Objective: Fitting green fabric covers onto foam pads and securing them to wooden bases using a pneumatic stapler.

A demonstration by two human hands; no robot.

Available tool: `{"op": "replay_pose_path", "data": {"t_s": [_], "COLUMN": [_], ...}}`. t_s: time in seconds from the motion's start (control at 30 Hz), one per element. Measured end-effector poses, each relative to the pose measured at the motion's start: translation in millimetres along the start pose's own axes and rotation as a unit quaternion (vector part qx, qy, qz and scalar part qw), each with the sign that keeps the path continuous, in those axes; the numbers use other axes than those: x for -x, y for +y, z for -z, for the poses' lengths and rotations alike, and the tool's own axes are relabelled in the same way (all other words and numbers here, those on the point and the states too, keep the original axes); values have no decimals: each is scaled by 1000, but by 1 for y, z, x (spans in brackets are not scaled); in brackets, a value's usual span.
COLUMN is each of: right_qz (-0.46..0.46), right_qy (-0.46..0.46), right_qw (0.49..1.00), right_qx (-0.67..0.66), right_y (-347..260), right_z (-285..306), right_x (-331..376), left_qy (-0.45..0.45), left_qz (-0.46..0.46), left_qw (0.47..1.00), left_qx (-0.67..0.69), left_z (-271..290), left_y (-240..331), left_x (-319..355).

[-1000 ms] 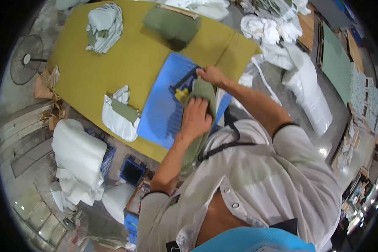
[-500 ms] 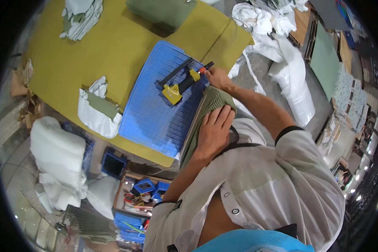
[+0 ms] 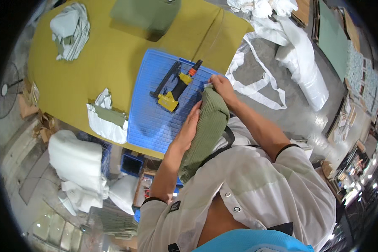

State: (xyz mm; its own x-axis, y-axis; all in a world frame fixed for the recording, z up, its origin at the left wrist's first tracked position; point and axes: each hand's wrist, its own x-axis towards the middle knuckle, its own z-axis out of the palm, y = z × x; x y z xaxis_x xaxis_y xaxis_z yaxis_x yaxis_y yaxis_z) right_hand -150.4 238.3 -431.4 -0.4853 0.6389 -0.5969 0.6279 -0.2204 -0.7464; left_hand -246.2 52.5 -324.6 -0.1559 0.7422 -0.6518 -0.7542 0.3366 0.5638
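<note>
A padded piece covered in ribbed green fabric (image 3: 210, 122) stands tilted against my front, at the near edge of the table. My left hand (image 3: 188, 128) holds its left side, fingers pressed along the fabric edge. At the far corner of the piece, my right hand (image 3: 223, 89) has its fingers closed on the fabric; the fingertips are partly hidden. Just beyond both hands, a yellow and black staple gun (image 3: 175, 87) with an orange ring near its end lies untouched on a blue plastic grid board (image 3: 149, 126).
The board rests on a mustard-covered table (image 3: 109, 59). Also on it are a green padded block (image 3: 145, 17), a folded white-and-green bundle (image 3: 70, 31) and a smaller white-and-green piece (image 3: 107, 117). White wrapped rolls (image 3: 304, 67) lie on the floor at right.
My right hand has left the staple gun's end and moved to the corner of the green piece. My left hand has shifted from its top to its left side. The piece is turned up more.
</note>
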Motion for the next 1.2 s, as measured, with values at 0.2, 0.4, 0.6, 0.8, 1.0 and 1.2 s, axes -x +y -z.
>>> {"op": "replay_pose_path", "data": {"t_s": [0.2, 0.4, 0.6, 0.8, 1.0, 1.2], "right_qz": [-42, -6, 64, 74, 54, 7], "right_qy": [49, 34, 58, 44, 49, -14], "right_qw": [998, 996, 984, 978, 982, 992], "right_qx": [-7, 80, 158, 188, 176, 127], "right_y": [-8, 0, 16, 40, 51, 57], "right_z": [66, 69, 57, 48, 41, 47], "right_x": [-47, -76, -103, -121, -130, -117], "left_qy": [34, 61, 53, 182, 196, 155], "left_qz": [11, 97, 129, 9, 17, -32], "left_qw": [998, 976, 987, 921, 917, 839], "left_qx": [-52, -184, -86, -343, -348, -521], "left_z": [-51, -42, -18, -15, -11, -38], "left_y": [23, 19, -6, -32, -33, 22], "left_x": [-65, -123, -155, -183, -189, -158]}}
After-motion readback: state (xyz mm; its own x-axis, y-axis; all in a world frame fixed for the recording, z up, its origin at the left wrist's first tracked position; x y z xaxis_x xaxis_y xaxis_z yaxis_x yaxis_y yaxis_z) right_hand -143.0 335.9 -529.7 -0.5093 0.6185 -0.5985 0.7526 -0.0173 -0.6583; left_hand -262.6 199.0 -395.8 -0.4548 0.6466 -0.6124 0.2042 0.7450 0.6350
